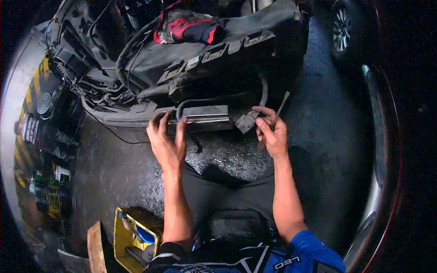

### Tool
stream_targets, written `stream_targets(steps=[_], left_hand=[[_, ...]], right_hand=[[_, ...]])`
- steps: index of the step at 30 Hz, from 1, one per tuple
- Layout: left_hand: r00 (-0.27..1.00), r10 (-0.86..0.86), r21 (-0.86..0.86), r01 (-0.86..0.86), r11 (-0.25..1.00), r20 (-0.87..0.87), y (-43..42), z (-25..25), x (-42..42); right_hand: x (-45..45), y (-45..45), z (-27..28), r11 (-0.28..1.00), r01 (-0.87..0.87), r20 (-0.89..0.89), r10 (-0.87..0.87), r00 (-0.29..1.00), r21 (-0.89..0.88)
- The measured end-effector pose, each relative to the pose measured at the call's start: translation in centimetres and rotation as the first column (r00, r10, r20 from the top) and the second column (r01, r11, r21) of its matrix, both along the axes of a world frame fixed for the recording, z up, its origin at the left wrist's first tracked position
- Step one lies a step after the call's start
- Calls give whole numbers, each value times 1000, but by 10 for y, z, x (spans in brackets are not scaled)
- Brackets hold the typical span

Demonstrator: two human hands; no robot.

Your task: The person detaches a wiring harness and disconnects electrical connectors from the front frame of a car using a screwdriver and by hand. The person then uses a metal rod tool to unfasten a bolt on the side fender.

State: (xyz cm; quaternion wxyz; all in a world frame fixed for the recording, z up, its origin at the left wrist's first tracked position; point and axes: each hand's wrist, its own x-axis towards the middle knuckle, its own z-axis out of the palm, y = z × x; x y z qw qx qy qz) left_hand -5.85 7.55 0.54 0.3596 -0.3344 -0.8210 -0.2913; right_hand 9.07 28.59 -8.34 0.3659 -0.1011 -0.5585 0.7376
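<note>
Nearest item: blue and black shirt (314,255), white lettering, at the person's side of the landmark, the silver-faced bar (205,113).

Left hand (168,143): bare; thumb and fingers spread apart at the bar's left end. Whether the fingertips touch it cannot be told.

Right hand (273,136): bare; thumb and fingers closed on a blocky grey connector (246,123), just beyond the bar's right end. Also in its fingers, a screwdriver (283,103), shaft slanting up and outward, orange handle below.

Bar: long axis side to side, roughly level, lying between the hands; the left hand is the nearer to it. Connector: tilted, lying to the left of the right hand's fingers, which are much the nearer to it; contact with the bar not clear.

Ribbed cable (264,91): rises from behind the connector, above the bar's right end. Thin black hose (180,108): curves over the bar's left part.

Vehicle front panel (145,61), dusty, slotted: above the bar. Red and black glove or cloth (191,29): on that panel.

Yellow bin (117,236), tools inside, and wooden board (95,248) beside it: well below the bar, to its left. Spoked wheel (341,29): well apart, above and right of the bar.
</note>
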Motion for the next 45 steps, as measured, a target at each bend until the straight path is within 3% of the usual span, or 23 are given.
stream_targets(steps=[3, 4, 7, 9, 11, 13, 15, 18, 21, 23, 25, 26, 29, 30, 31, 33, 35, 37, 39, 40, 42, 45], left_hand=[[975, -74, 35, 68, 997, 208, -2, -2, 16], [969, -134, 42, 128, 991, 206, -4, -7, 12], [877, -247, 225, 165, 960, 412, 4, -5, 25], [878, -374, 248, 307, 919, 299, 18, 4, 45], [799, -499, 302, 410, 861, 336, 29, 3, 74], [727, -532, 252, 468, 847, 434, 36, -7, 102], [668, -597, 272, 534, 800, 444, 44, -29, 120], [556, -526, 272, 476, 836, 644, 47, -44, 131], [541, -476, 176, 513, 840, 694, 45, -64, 128], [586, -417, 90, 504, 859, 695, 47, -73, 123], [632, -400, 30, 512, 859, 664, 46, -90, 114], [592, -334, 5, 487, 873, 733, 46, -95, 112], [344, -219, 73, 391, 918, 913, 51, -98, 108], [408, -290, 125, 386, 914, 866, 49, -118, 104], [329, -344, 216, 369, 904, 879, 52, -116, 106], [174, -171, 103, 344, 933, 970, 52, -112, 98], [273, -96, -15, 379, 925, 957, 51, -116, 95], [373, -28, -133, 400, 907, 928, 51, -117, 93], [384, -6, -167, 414, 895, 923, 53, -116, 92], [389, 3, -181, 421, 889, 921, 53, -116, 93], [375, 24, -189, 412, 891, 927, 54, -115, 93], [352, 30, -186, 418, 889, 936, 50, -124, 89]], right_hand=[[-4, -4, 4, 1000, -3, -5, 3, 1000, -7], [-5, -6, 1, 1000, -14, -15, 14, 1000, -5], [-8, -6, 0, 999, -21, -54, 19, 998, -32], [-6, -12, 9, 994, 1, -92, -11, 996, -109], [-1, -8, 14, 984, -48, -146, 23, 989, -172], [2, -7, 21, 972, -101, -241, 48, 969, -212], [3, -3, 18, 970, -85, -221, 34, 975, -228], [5, 5, 6, 948, -82, -176, 28, 984, -306], [6, 14, -8, 885, -148, -101, 115, 988, -442], [4, 17, -10, 895, -218, -131, 181, 975, -389], [-1, 15, -13, 921, -142, -70, 125, 990, -362], [-4, 13, -14, 927, -36, -14, 33, 999, -374], [-15, 20, -16, 938, 184, 90, -164, 982, -295], [-14, 21, -3, 912, 275, 137, -244, 960, -304], [-13, 29, -5, 912, 335, 232, -281, 931, -239], [-30, 40, -11, 814, 577, 184, -559, 808, -60], [-39, 44, 2, 675, 731, 72, -737, 672, 100], [-44, 45, 13, 640, 739, 130, -767, 628, 210], [-39, 47, 24, 868, 496, 107, -492, 864, -18], [-32, 47, 30, 928, 367, 166, -353, 921, -65], [-37, 44, 22, 956, 270, 15, -270, 963, -117], [-30, 31, 18, 956, 78, -75, -103, 992, -284]])
